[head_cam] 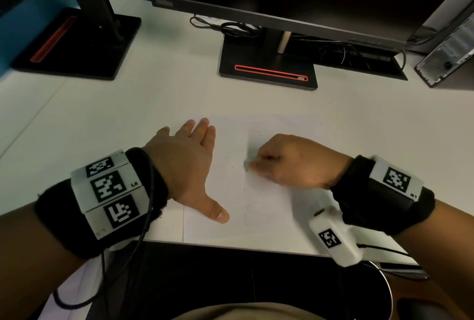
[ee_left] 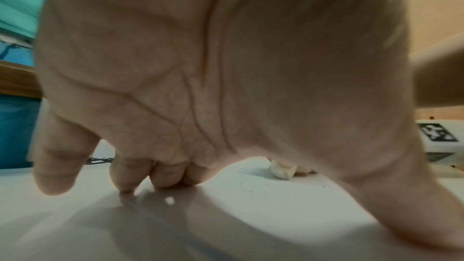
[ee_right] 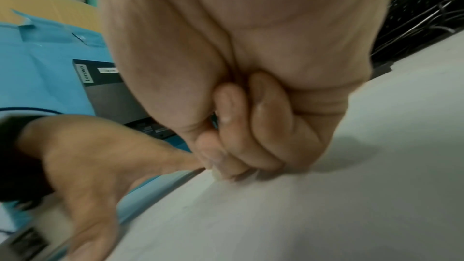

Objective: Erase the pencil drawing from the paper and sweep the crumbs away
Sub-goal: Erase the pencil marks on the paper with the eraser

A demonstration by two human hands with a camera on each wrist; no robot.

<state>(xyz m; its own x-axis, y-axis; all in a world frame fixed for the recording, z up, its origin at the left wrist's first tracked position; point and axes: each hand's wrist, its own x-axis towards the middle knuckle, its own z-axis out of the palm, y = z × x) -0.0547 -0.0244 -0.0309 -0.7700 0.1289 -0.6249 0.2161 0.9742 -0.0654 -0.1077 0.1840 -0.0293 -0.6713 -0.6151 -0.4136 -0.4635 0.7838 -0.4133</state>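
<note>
A white sheet of paper [head_cam: 259,219] lies on the white desk [head_cam: 123,114] near its front edge. My left hand [head_cam: 197,165] rests flat on the sheet's left part, fingers straight and thumb spread; the left wrist view shows its palm [ee_left: 200,66] over the paper [ee_left: 251,209]. My right hand [head_cam: 254,165] pinches a small white eraser [ee_left: 282,171] and holds its tip on the middle of the sheet. In the right wrist view the curled right-hand fingers [ee_right: 238,126] hide most of the eraser. Only faint pencil traces show. Tiny dark crumbs [ee_left: 244,184] dot the paper.
A monitor stand with a red slot [head_cam: 266,73] stands behind the paper, and a second stand [head_cam: 77,45] sits at the back left. Cables [head_cam: 230,27] lie behind them. A computer case [head_cam: 446,53] is at the far right. The desk's front edge [head_cam: 230,245] runs just below the sheet.
</note>
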